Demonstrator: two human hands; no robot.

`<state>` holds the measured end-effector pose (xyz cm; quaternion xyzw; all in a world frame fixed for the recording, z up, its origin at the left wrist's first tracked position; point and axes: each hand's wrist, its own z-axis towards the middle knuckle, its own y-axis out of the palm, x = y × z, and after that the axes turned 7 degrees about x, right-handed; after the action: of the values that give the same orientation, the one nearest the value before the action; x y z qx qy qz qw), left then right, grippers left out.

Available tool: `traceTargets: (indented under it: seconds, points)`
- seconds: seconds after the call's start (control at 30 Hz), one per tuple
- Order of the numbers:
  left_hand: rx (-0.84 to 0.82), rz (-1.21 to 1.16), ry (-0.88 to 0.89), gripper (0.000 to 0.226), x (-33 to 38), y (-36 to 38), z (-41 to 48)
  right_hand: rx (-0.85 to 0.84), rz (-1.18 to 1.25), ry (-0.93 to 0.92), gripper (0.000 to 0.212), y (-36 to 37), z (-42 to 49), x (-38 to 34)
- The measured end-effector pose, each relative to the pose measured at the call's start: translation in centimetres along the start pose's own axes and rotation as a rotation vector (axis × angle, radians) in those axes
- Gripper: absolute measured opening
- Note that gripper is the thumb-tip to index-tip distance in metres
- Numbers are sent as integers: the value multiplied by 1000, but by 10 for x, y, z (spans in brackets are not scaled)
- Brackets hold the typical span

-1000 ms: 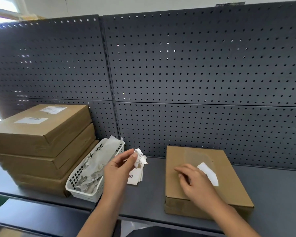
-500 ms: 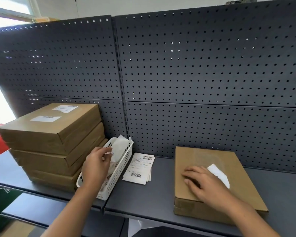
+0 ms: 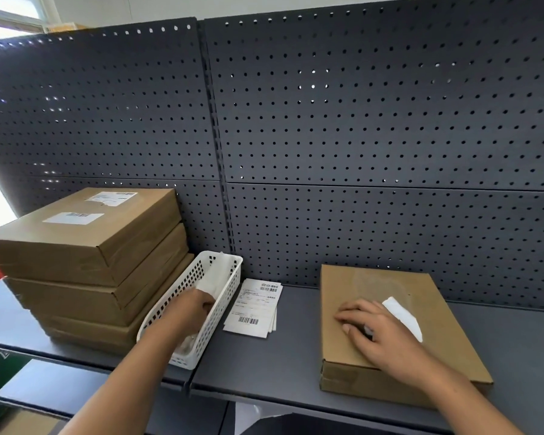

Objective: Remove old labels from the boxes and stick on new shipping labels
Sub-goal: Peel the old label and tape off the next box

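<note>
Right grip lies spread flat on the box beside its white label; left of the box, left grip reaches into the basket, fingers hidden, so cannot tell

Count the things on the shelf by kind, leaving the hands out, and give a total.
Brown cardboard boxes: 4, with three stacked at left and one at right
White slotted plastic basket: 1
White labels stuck on box tops: 3, with two on the top stacked box and one on the right box
Pile of loose printed label sheets: 1 (the sheets in it cannot be counted)
Total: 9
</note>
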<state>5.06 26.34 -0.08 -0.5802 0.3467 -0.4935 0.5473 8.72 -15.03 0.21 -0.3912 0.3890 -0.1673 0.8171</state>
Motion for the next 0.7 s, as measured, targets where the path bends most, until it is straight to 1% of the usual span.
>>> traceTargets:
  seconds: [0.07, 0.13, 0.2, 0.27, 0.4, 0.47, 0.57, 0.7]
  points:
    - [-95, -5, 54, 41, -6, 1, 4, -3, 5, 6, 25, 0, 1, 0]
    - [-153, 46, 100, 47, -6, 0, 4, -8, 4, 21, 25, 0, 2, 0]
    - [-151, 99, 119, 40, -3, -2, 3, -7, 15, 29, 26, 0, 2, 0]
    - [-91, 99, 126, 33, -2, -5, 1, 2, 22, 34, 26, -1, 1, 1]
    - [39, 42, 205, 30, -7, -8, -4, 27, 28, 41, 25, -5, 0, 2]
    - [131, 21, 227, 30, -7, -12, -8, 49, 37, 50, 24, -6, 0, 3]
    - [277, 51, 275, 21, -3, -23, -15, 62, 45, 38, 23, -8, -3, 5]
    - [377, 11, 275, 21, 1, -35, -23, 50, 26, 37, 22, -13, -2, 7]
